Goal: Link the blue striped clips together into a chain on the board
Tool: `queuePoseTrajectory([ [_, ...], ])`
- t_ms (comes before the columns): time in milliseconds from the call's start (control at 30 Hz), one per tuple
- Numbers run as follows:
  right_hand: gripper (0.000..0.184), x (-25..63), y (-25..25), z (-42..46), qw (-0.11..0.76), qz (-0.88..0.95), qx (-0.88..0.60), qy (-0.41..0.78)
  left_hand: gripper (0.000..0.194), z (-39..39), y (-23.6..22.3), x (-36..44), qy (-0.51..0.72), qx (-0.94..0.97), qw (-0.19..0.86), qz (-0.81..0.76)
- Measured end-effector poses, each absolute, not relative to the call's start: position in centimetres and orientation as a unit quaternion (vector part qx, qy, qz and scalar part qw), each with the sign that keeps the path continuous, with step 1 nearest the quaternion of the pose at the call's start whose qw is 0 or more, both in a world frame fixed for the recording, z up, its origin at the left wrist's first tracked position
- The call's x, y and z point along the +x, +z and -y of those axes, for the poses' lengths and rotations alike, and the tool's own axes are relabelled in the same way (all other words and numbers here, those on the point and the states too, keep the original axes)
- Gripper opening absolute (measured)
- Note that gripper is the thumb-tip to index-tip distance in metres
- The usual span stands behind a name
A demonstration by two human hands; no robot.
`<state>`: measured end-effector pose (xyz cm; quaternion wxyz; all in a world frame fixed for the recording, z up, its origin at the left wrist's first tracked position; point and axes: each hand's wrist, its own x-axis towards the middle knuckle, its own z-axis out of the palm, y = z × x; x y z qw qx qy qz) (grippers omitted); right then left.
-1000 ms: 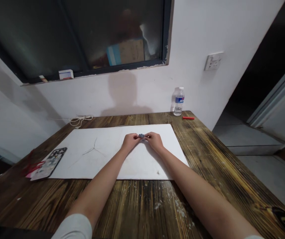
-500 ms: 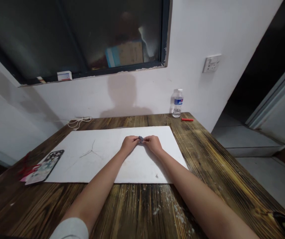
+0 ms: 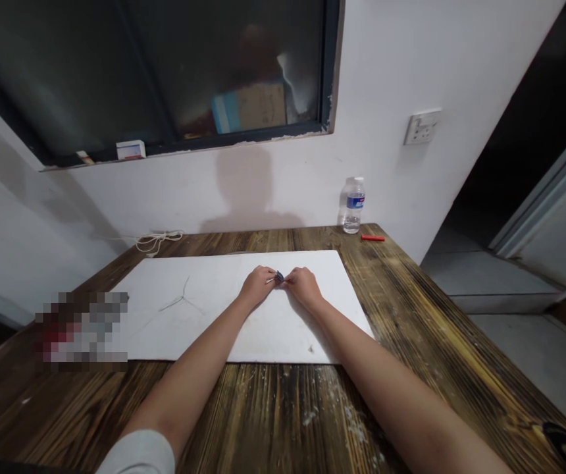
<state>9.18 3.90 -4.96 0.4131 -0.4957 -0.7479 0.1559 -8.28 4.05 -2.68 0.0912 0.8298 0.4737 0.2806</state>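
Note:
A small dark blue-grey object (image 3: 280, 277), too small to name, is pinched between my two hands above the white board (image 3: 224, 329). My left hand (image 3: 257, 287) grips it from the left with closed fingers. From the right, the fingertips of my right hand (image 3: 303, 286) press on it too. My fingers cover part of the object. On the board left of my hands are thin dark lines (image 3: 181, 298) that meet at one point; I cannot tell whether they are drawn or are loose wire.
The board lies on a dark wooden table (image 3: 263, 408). At the back right stand a water bottle (image 3: 354, 205) and a red stick-like object (image 3: 372, 237). A bundled white cord (image 3: 157, 241) lies at the back left. Pixelation hides items at the left edge (image 3: 85, 329).
The small object has turned slightly between my fingers, and my left fingers have shifted their hold a little. Both arms stay in nearly the same place.

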Motion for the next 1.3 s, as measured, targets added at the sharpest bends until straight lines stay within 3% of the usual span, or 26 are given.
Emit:
queuePoseTrajectory([
  [200, 0.012, 9.3, -4.3, -3.6, 0.352, 0.76, -0.527, 0.144, 0.019, -4.1, -2.8, -8.5, 0.282, 0.838, 0.087, -0.459],
  [400, 0.015, 9.4, -4.4, -3.9, 0.426, 0.719, -0.504, 0.218, 0.024, -3.9, -2.5, -8.3, 0.302, 0.814, 0.131, -0.477],
  [600, 0.025, 9.0, -5.2, -4.6, 0.526, 0.602, -0.451, 0.396, 0.036, -3.2, -2.0, -8.1, 0.385, 0.728, 0.277, -0.495],
  [733, 0.019, 8.9, -5.4, -4.9, 0.552, 0.54, -0.387, 0.503, 0.035, -3.2, -2.0, -8.2, 0.415, 0.68, 0.363, -0.484],
  [967, 0.024, 9.0, -4.7, -4.3, 0.543, 0.52, -0.33, 0.571, 0.041, -3.5, -2.0, -8.4, 0.434, 0.637, 0.46, -0.441],
  [1300, 0.029, 9.6, -3.7, -3.5, 0.508, 0.519, -0.308, 0.615, 0.038, -3.2, -1.7, -8.9, 0.418, 0.639, 0.466, -0.447],
])
